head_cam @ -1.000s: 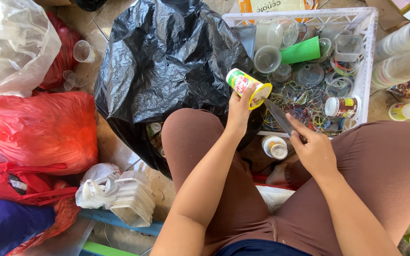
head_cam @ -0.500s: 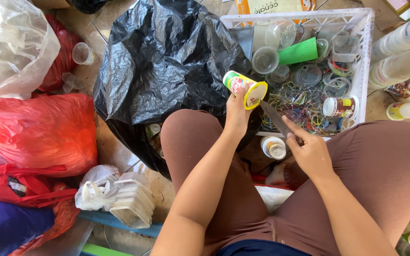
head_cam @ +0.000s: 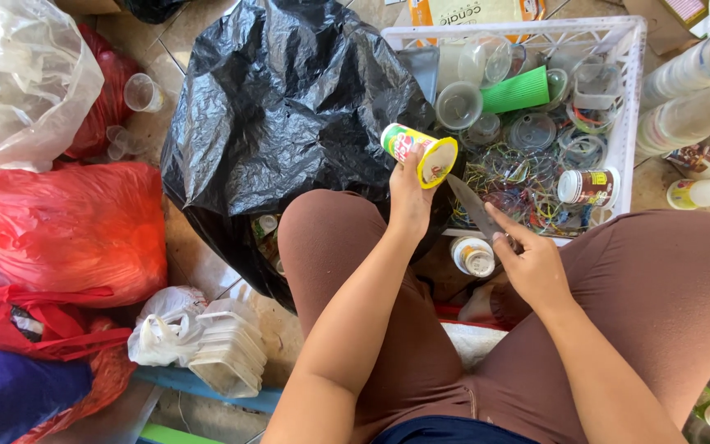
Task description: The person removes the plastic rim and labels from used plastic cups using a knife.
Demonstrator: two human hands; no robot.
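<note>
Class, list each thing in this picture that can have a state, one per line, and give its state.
Yellow-rimmed cup: on its side, held in the left hand.
Knife: in the right hand, tip at the cup's rim.
Black bag: bulging, crumpled.
White crate: open-topped, holding cups, lids and rings.
Green cup: lying on its side in the crate.
Red bag: full.

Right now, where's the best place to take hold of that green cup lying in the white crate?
Grip the green cup around its ribbed middle, coming straight down from above. It lies on its side atop clear lids and cups in the white crate, so its long wall faces up and is uncovered; its ends abut other plastics, probably leaving little room there for fingers.
</note>
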